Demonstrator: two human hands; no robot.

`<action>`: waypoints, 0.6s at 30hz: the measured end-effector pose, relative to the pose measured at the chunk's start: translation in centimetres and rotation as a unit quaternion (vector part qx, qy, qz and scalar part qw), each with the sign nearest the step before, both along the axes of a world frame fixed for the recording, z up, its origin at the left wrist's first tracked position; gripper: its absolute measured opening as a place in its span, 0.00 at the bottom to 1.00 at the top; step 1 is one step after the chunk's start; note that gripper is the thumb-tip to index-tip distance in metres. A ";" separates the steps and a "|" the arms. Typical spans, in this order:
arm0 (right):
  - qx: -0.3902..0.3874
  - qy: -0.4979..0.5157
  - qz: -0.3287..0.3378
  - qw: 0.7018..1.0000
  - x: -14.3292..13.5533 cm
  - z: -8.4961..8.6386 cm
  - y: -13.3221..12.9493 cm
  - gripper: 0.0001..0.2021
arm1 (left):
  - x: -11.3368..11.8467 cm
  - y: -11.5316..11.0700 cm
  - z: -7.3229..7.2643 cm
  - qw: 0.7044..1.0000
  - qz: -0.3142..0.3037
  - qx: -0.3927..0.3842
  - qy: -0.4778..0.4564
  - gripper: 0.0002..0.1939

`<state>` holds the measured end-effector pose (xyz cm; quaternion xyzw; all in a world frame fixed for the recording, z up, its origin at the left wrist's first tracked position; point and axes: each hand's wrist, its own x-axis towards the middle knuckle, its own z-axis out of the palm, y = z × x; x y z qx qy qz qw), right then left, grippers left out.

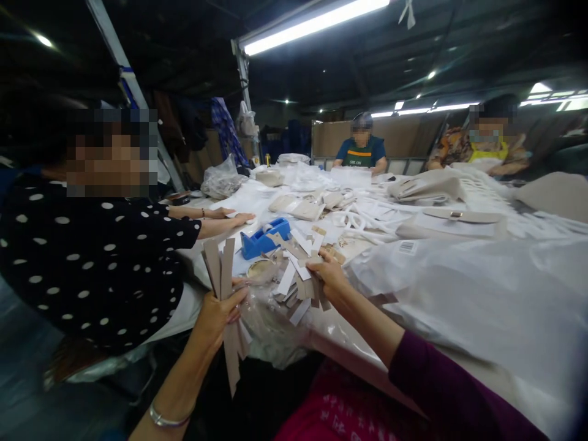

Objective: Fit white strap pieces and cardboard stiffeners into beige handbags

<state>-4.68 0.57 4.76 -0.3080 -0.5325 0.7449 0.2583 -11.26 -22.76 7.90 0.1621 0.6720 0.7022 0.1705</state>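
Observation:
My left hand [223, 309] is wrapped around a bundle of long beige strips [223, 272], which fan out above and below the fist near the table's front edge. To its right, my right hand [328, 272] pinches beige strips at the right side of a loose pile of short beige and white strips [294, 285]. Clear plastic lies under and in front of that pile. Just behind the pile stands a blue tape dispenser [264, 237], with a roll of tape [261, 269] close in front of it.
A person in a dotted shirt [92, 257] sits at the left, hands on the table. Two more people [361, 150] sit across it. Plastic-covered material [459, 288] lies at the right, with a beige bag [452, 223] behind. White straps and beige pieces cover the middle.

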 end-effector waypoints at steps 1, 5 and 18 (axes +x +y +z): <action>0.010 -0.009 -0.001 1.000 -0.2 -0.2 -0.1 0.31 | -0.2 -0.2 -0.1 1.000 0.005 0.000 0.001 0.18; 0.037 -0.036 -0.012 0.999 -1.2 -1.2 -0.4 0.30 | -1.1 -0.5 -0.2 1.000 0.001 0.010 -0.002 0.17; 0.040 0.007 -0.075 0.996 -2.0 -3.5 -2.8 0.33 | -1.8 -1.6 1.8 0.989 0.009 0.109 0.097 0.09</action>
